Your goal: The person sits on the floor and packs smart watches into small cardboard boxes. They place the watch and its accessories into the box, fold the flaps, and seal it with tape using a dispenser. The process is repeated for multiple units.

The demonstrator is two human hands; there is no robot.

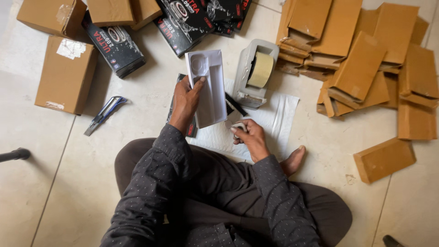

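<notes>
The fingers of the left hand (184, 101) are closed on the left long edge of a white plastic tray (208, 88), with the thumb laid across its moulded face. The tray is held just above the floor, in the middle of the scene. The fingers of the right hand (249, 137) are curled together around a small grey and white object (238, 126); what kind of object it is cannot be told.

The long axis of the tray runs from near to far, slightly tilted. The end with the round recess is pointed to the far side, and the hollow face is turned up toward the camera. It is judged that the tray is empty, so the small object is not yet placed in it.

Under the tray, a black printed box (190, 129) lies partly hidden on a white sheet (279, 116). Just to the right of the tray a grey tape dispenser (255, 73) stands, with its roll facing up. More black boxes (116, 45) are lying at the far left. It seems these are still to be filled.

At the right, many flat brown cartons (361, 64) are piled, not yet folded. At the far left some closed cartons (66, 75) stand, probably already done. A blue knife (105, 112) lies on the floor at the left, apart from both hands.
</notes>
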